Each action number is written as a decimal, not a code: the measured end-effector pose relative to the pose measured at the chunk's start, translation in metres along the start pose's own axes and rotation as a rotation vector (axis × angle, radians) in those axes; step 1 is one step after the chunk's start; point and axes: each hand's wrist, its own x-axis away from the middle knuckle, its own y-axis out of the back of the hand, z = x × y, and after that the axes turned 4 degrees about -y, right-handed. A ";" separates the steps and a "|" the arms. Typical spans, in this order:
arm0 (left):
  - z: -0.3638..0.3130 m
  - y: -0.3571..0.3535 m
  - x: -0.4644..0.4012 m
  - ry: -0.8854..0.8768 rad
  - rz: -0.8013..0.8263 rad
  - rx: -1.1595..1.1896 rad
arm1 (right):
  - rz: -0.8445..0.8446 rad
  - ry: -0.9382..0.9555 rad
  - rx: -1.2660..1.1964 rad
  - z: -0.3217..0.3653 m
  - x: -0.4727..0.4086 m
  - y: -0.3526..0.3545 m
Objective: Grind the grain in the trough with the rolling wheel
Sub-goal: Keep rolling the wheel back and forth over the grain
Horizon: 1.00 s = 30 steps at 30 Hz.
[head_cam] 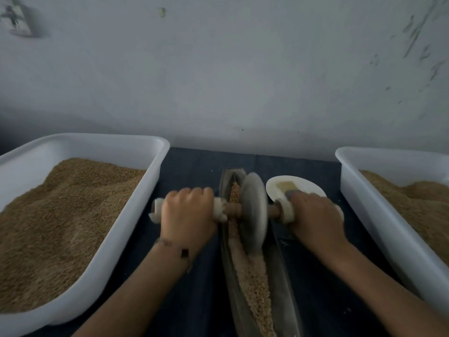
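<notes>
A long narrow metal trough [285, 283] runs from the bottom centre away toward the wall, holding a strip of tan grain [255, 280]. A grey stone wheel [254, 212] stands upright in the trough's far half, blurred. A wooden axle passes through it, with pale wrapped handles on both ends. My left hand [188, 212] grips the left handle from above. My right hand [315, 216] grips the right handle the same way. A thin bracelet sits on my left wrist.
A large white tub [136, 207] heaped with brown grain stands on the left. A second white tub [364, 210] with grain stands at the right. A white plate [306, 186] with a small brush lies behind my right hand. Dark blue cloth covers the table, with a pale wall behind.
</notes>
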 end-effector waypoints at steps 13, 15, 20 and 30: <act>-0.002 0.038 0.064 0.049 0.170 0.201 | -0.326 0.295 -0.047 -0.012 0.056 0.044; -0.008 0.055 0.082 -0.025 0.067 0.212 | -0.287 0.316 -0.041 -0.020 0.079 0.060; -0.007 0.054 0.078 -0.035 0.107 0.164 | -0.209 0.287 -0.036 -0.019 0.077 0.063; 0.005 -0.005 -0.012 0.144 0.206 0.075 | 0.102 0.164 0.039 0.019 -0.029 0.012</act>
